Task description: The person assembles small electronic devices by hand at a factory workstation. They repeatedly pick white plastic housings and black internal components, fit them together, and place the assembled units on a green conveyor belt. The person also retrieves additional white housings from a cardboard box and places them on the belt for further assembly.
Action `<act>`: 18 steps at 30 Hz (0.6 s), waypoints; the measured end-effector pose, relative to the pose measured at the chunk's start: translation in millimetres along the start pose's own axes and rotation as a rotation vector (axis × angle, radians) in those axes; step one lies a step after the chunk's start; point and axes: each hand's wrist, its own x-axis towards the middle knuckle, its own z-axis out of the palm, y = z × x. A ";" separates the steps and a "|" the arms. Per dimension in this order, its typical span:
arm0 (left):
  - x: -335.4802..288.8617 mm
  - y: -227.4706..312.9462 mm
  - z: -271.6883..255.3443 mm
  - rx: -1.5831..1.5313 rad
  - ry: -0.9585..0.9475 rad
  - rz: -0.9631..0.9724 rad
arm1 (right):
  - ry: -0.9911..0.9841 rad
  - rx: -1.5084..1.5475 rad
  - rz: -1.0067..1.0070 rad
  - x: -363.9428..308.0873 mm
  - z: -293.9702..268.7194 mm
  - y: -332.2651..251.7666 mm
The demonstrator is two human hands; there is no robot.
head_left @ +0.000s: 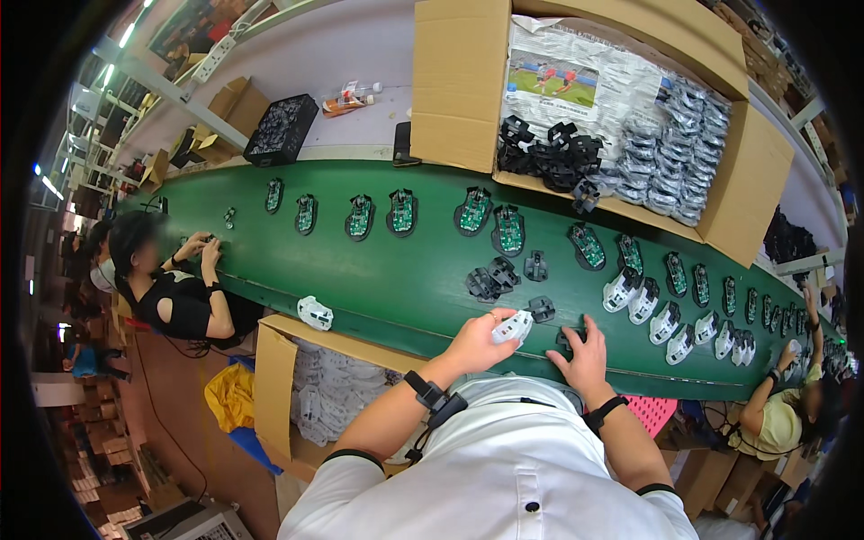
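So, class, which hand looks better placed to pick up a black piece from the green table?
Probably the right: the right hand is spread open close beside a black piece and seems free, while the left hand holds a white shell.

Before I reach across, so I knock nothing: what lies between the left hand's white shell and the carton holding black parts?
In the head view: loose black parts nearer the shell, then green circuit boards nearer the carton.

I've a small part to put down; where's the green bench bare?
Bare: left-centre of the green bench, between circuit boards above, the lone white shell below and black parts rightward. Crowded: right end, with boards and white shells.
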 end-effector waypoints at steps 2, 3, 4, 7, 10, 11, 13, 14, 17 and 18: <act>2.5 8.1 0.7 0.018 -0.014 0.005 | -0.004 0.021 -0.032 -6.7 13.9 13.5; 4.3 12.0 1.3 0.028 -0.019 -0.004 | -0.006 0.030 -0.046 -7.3 15.2 15.1; 6.4 14.4 2.0 0.038 -0.024 -0.013 | 0.009 0.050 -0.014 -7.5 16.7 16.8; 11.0 17.1 5.9 -0.049 -0.068 0.004 | 0.046 0.200 0.144 -1.5 18.5 18.1; 18.4 17.0 14.2 -0.194 -0.094 -0.006 | 0.068 0.705 0.458 19.9 12.1 18.2; 19.9 18.8 15.3 -0.313 -0.100 -0.043 | 0.078 0.879 0.377 26.7 5.1 13.9; 19.0 27.8 14.2 -0.560 -0.116 -0.118 | 0.096 1.211 0.205 41.9 -39.7 -26.9; 20.2 30.8 14.4 -0.593 -0.104 -0.139 | 0.067 1.248 0.126 46.1 -52.9 -39.6; 22.0 45.6 11.9 -0.615 -0.079 -0.104 | -0.014 1.210 -0.011 52.5 -59.6 -55.0; 22.7 43.2 13.7 -0.633 -0.012 -0.076 | -0.004 1.107 -0.042 54.9 -54.9 -55.2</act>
